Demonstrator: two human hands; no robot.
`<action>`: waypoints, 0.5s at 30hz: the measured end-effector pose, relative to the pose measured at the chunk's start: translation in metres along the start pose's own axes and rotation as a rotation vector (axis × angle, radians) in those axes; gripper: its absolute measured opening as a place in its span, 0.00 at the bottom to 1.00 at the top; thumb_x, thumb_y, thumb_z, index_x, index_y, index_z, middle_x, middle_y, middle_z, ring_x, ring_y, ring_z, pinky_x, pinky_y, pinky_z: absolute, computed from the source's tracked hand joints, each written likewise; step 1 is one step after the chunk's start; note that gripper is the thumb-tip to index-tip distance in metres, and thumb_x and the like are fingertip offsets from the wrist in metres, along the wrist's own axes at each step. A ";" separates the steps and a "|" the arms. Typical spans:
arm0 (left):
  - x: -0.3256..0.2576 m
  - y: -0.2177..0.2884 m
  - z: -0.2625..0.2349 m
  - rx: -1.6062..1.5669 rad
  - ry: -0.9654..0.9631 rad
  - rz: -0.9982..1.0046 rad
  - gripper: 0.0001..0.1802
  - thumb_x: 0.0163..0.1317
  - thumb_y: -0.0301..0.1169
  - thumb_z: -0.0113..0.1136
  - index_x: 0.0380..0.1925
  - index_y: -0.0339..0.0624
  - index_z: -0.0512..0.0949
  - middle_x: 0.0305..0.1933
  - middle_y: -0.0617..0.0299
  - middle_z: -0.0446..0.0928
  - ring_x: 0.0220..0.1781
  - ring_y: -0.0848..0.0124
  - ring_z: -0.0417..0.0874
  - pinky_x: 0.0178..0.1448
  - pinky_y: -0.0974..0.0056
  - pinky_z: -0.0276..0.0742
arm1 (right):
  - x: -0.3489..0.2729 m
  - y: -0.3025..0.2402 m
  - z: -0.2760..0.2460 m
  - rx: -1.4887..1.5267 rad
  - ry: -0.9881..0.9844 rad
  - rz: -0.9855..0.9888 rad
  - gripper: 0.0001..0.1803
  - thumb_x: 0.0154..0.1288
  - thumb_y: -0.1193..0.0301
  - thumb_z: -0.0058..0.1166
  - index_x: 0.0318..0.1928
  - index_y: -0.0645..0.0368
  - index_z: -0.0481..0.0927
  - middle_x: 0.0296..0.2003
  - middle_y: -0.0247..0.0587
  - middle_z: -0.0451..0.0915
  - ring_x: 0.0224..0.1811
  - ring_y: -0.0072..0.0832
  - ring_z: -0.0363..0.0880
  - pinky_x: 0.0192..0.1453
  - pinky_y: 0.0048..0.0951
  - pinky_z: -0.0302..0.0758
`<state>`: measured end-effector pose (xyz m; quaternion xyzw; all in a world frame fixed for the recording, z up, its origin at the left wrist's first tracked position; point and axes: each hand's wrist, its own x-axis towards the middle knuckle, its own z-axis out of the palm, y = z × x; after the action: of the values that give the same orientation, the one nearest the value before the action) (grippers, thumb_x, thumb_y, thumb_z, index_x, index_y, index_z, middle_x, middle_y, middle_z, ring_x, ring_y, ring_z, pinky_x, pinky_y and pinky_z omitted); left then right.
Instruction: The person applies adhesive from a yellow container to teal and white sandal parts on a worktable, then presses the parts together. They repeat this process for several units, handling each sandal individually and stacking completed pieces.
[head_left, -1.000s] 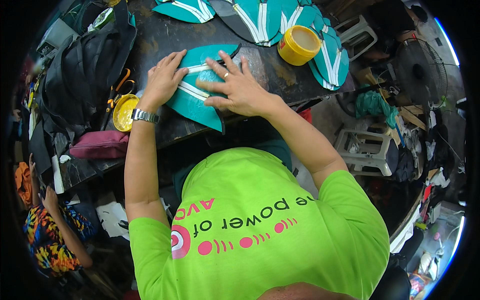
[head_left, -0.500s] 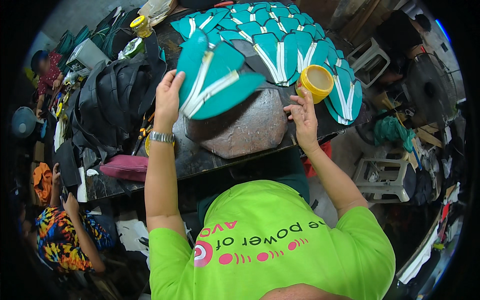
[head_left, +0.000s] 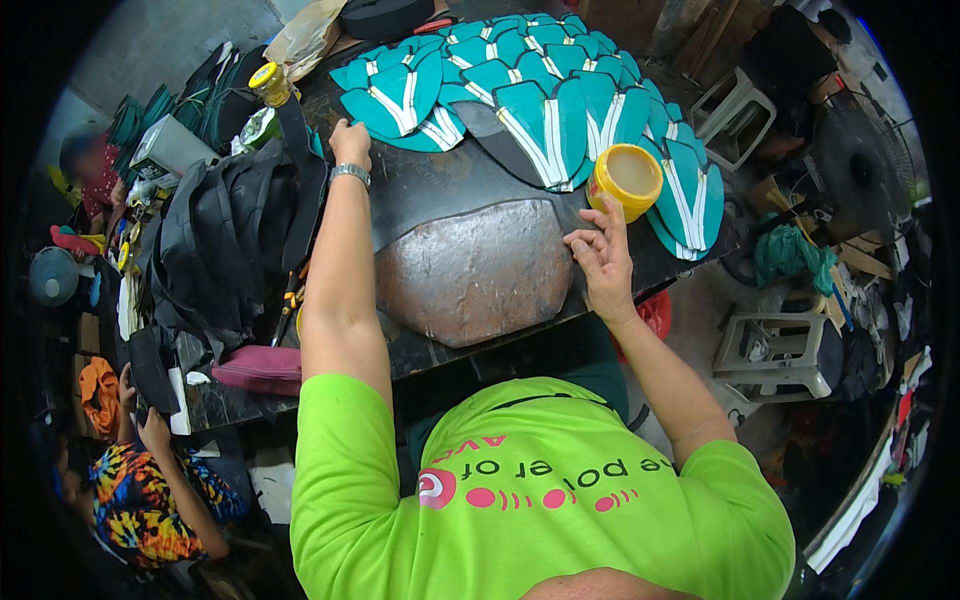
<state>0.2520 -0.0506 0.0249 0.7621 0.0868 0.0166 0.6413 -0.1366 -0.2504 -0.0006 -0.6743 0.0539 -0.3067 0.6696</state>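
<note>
I am setting the teal sandal piece down among the others at the far left of the table.

My left hand, which was lifting that teal sandal piece 0.5 seconds ago, is now resting fingers-down on its edge, not clamped on it. My right hand is hovering loose and empty just beside the yellow pot, a round open tub. The pieces are flat, foot-shaped, with white straps forming a V. The worn stone slab is lying between my 2 hands.

Left hand outstretched, right hand half-curled.
</note>
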 end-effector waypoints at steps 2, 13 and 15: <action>-0.015 -0.008 0.002 0.073 -0.059 0.104 0.29 0.64 0.27 0.62 0.66 0.33 0.72 0.53 0.46 0.82 0.49 0.65 0.83 0.54 0.62 0.77 | 0.000 0.001 0.000 0.005 -0.004 0.002 0.40 0.69 0.78 0.57 0.77 0.57 0.52 0.60 0.43 0.68 0.48 0.22 0.77 0.49 0.21 0.73; -0.239 -0.025 -0.014 0.904 -0.622 0.775 0.36 0.69 0.48 0.57 0.71 0.40 0.64 0.77 0.43 0.57 0.80 0.48 0.55 0.78 0.41 0.52 | -0.003 0.003 0.004 -0.061 -0.012 -0.010 0.39 0.67 0.80 0.58 0.75 0.55 0.57 0.57 0.41 0.70 0.49 0.22 0.77 0.48 0.21 0.72; -0.261 -0.031 -0.018 1.009 -0.617 0.851 0.37 0.72 0.49 0.53 0.73 0.41 0.61 0.79 0.44 0.56 0.81 0.49 0.52 0.79 0.39 0.46 | -0.005 0.001 0.003 -0.124 -0.018 -0.039 0.38 0.66 0.80 0.59 0.74 0.56 0.59 0.57 0.41 0.71 0.49 0.22 0.77 0.47 0.21 0.73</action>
<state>-0.0113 -0.0683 0.0198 0.9029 -0.4046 0.0069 0.1450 -0.1388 -0.2451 -0.0033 -0.7183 0.0534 -0.3097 0.6208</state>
